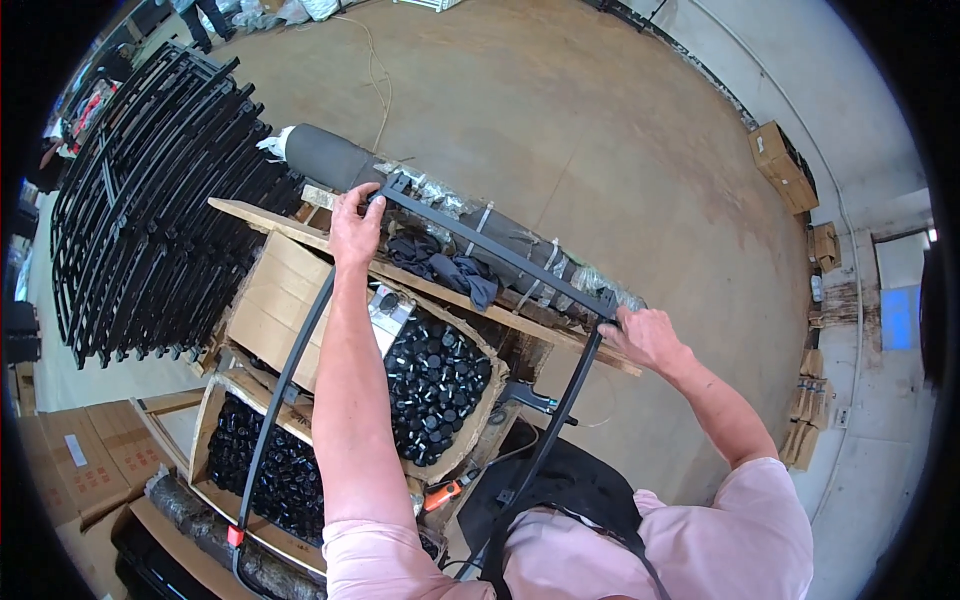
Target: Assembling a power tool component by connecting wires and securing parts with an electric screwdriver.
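A black metal tube frame (495, 248) lies across in front of me, its two long side bars running back toward my body. My left hand (357, 228) is at the far left corner of the frame, thumb and fingers closed about the tube end. At the right corner my right hand (648, 338) grips the frame, its fingertips beside the corner bracket (606, 302). Any small part under the fingers is hidden. Below the frame, a carton holds many round black plastic caps (437, 385). Another box beside it holds smaller black parts (258, 450).
A tall stack of black metal frames (150, 210) stands at the left. A wooden plank (520, 322), dark cloth (440, 268) and a wrapped grey roll (325, 155) lie beyond the cartons. A power tool (530, 397) and an orange-handled tool (447, 493) lie near me.
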### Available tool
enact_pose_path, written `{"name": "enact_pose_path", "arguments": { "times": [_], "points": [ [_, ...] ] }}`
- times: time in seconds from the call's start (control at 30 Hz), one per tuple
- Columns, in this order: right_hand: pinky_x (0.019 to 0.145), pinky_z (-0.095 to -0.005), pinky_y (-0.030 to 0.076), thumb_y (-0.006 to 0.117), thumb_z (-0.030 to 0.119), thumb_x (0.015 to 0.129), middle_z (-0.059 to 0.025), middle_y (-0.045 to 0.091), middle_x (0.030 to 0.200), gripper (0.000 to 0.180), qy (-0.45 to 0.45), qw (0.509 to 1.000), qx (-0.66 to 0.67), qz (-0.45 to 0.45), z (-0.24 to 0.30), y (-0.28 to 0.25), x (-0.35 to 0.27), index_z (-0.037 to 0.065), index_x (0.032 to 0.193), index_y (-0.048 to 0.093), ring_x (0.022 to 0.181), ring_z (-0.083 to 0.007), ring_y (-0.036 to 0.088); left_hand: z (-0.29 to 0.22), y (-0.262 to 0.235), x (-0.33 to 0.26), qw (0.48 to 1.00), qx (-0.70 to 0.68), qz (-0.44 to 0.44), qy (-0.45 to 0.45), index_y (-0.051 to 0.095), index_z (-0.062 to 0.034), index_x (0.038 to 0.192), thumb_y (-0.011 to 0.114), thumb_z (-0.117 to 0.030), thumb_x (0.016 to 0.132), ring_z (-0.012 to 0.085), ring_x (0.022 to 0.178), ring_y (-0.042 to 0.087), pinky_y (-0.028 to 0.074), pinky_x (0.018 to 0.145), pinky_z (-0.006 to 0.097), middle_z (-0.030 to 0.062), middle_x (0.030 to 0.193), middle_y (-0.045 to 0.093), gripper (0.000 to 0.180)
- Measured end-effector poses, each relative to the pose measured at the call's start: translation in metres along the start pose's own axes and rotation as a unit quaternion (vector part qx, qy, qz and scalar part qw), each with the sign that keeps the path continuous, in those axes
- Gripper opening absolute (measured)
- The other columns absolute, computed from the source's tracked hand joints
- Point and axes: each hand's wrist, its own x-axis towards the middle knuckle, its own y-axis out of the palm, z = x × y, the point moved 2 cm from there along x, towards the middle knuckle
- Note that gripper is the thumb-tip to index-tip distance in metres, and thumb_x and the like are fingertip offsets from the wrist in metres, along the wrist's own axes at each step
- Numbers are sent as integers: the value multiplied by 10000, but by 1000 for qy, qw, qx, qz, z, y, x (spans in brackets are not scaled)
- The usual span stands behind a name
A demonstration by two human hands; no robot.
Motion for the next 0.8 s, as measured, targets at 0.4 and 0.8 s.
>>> {"name": "enact_pose_path", "arguments": {
  "times": [0.4, 0.8],
  "points": [
    [683, -491, 602, 662, 229, 890, -194, 749, 834, 204, -101, 985, -138, -35, 9, -13, -14, 34, 950, 650, 808, -362, 762, -3, 3, -1, 1000, 13, -10, 8, 738, -143, 1253, 693, -226, 994, 262, 1032, 673, 539, 958, 385, 100, 1113, 683, 275],
    [593, -500, 579, 573, 164, 923, -163, 723, 730, 154, -176, 970, -99, -132, 11, -15, -4, 66, 865, 677, 709, -353, 752, 6, 3, 4, 1000, 1, 4, -26, 685, -145, 1303, 656, -264, 1034, 283, 1165, 684, 528, 1012, 410, 88, 1263, 708, 295]
  ]
}}
